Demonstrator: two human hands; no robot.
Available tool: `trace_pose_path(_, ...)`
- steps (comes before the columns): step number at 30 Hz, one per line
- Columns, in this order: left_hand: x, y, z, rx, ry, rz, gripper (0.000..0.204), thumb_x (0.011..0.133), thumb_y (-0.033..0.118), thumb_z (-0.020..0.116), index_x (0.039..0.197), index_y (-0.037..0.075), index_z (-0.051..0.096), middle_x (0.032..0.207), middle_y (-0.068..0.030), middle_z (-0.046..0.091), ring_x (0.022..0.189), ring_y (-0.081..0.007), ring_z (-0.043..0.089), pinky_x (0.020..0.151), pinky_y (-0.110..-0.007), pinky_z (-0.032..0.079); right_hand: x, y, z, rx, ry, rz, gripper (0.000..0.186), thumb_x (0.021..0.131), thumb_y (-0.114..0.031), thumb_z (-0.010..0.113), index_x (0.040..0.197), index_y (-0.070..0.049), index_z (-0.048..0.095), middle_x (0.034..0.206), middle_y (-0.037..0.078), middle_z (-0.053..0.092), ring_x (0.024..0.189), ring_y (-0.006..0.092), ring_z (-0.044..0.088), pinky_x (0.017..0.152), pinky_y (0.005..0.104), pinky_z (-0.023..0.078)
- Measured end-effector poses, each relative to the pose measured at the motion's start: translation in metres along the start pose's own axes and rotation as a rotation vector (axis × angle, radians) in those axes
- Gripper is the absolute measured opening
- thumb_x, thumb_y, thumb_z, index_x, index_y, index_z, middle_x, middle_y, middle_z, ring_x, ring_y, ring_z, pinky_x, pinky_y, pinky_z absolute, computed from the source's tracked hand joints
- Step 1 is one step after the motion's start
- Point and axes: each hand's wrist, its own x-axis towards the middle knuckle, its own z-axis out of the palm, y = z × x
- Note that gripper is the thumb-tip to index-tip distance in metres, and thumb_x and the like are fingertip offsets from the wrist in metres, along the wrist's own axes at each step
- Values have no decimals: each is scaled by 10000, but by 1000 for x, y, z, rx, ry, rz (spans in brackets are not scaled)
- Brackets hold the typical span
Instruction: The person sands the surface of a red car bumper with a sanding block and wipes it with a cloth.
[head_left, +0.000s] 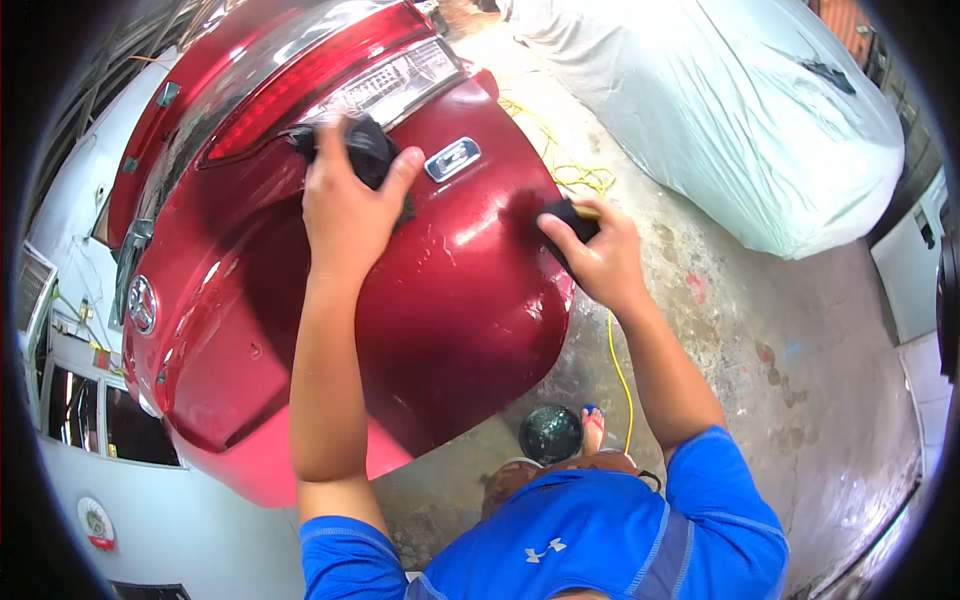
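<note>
A dark red car rear panel (450,310) with a clear-and-red tail light (380,85) and a small chrome badge (452,159) takes up the middle and left. My left hand (350,200) is closed on a black cloth (363,150) just below the tail light, left of the badge. My right hand (600,250) grips a black pad (564,215) with a yellow part showing, at the panel's right edge. Wet-looking streaks and glare show on the paint. Another round emblem (142,303) sits at the far left.
A car under a pale cover (720,110) stands at the upper right. A yellow cable (625,385) runs across the stained concrete floor (750,400). A dark bucket (549,434) stands by my foot (592,430). White panels (915,280) stand at the far right.
</note>
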Motion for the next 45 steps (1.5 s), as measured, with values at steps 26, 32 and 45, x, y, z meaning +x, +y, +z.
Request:
trace_pose_path(26,-66,-33,-32,-38,114,102,590,700,97,845,1254,20,658,1290,-233,674,1269,-449,642,1036,-496,543,167,-4,35,-66,-261,-267,380,875,-338,895,1002,6,795,869,65,784,779,91,684,724,302,557)
trace_pose_path(32,-61,-28,-26,-56,123,107,594,694,99,849,1251,19,657,1292,-224,672,1236,-450,660,1033,-499,548,215,-13,54,66,-185,-236,422,845,-375,930,940,10,787,783,29,744,730,89,659,682,277,532)
trace_pose_path(45,-67,-36,-38,-18,90,86,598,697,125,843,1256,22,659,1309,-231,675,1256,-452,650,1048,-505,538,157,-2,33,-83,-333,-238,324,860,-311,908,864,-12,784,762,27,721,734,94,638,687,279,508)
